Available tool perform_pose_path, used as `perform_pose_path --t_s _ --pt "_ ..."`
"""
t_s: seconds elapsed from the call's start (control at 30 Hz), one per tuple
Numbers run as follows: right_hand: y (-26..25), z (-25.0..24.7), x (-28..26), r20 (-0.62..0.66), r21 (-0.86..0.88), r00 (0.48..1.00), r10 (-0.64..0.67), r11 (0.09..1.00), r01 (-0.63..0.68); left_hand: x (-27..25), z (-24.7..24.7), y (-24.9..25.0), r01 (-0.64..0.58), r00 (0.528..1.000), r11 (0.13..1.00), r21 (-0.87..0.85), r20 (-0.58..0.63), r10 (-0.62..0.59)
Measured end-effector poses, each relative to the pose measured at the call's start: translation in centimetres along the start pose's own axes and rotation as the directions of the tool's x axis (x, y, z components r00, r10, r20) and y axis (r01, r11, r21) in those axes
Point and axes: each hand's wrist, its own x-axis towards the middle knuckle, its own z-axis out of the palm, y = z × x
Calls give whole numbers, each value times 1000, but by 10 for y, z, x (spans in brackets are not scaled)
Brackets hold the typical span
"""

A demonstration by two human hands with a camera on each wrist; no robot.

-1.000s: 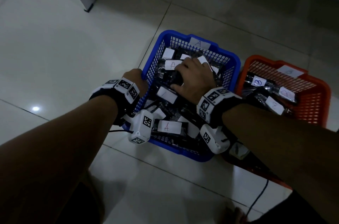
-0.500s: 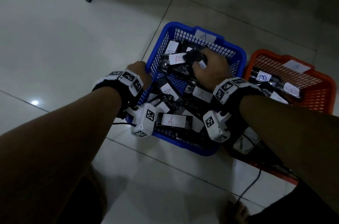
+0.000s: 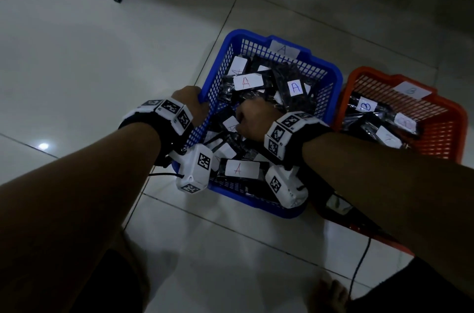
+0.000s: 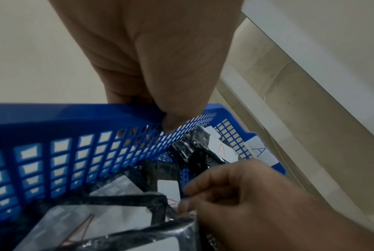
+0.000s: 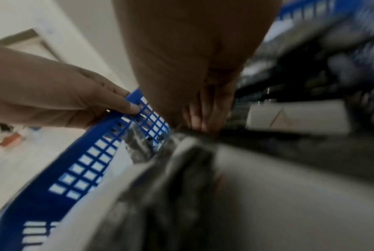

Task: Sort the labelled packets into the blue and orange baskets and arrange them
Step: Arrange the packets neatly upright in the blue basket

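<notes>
Blue basket [image 3: 331,74], on tiled floor [image 3: 77,56]: left hand [image 3: 191,102] grips its left rim, thumb inside the mesh. Right hand [image 3: 252,120], fingers [image 4: 205,186] curled, pinches an A-labelled packet [image 4: 171,191] mid-basket. Orange basket [image 3: 451,128] adjacent right, holding B packets [image 3: 365,106].

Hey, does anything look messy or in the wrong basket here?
No mis-sorts visible: readable A labels sit in the blue basket, B labels in the orange basket. The A packets lie jumbled at mixed angles, overlapping rather than arranged.
</notes>
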Motion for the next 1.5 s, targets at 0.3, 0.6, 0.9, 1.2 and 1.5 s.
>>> perform_pose_path --t_s 0.3,0.6,0.9,1.2,1.5 --pt "3 9 14 13 12 995 101 995 -101 1 -3 -5 -43 999 999 -17 30 43" --pt "2 -6 14 -23 301 994 108 949 -96 3 -6 -7 -47 996 999 -26 78 49" --pt "1 -6 -1 -111 23 994 17 1000 -15 1 -7 -4 -43 996 999 -18 82 44" --pt "5 -3 -2 -125 -57 991 -42 998 35 1 -8 -6 -55 995 998 -11 80 56" --pt "13 -10 -11 39 -44 991 -131 990 132 1 -8 -7 -49 994 998 -32 94 52"
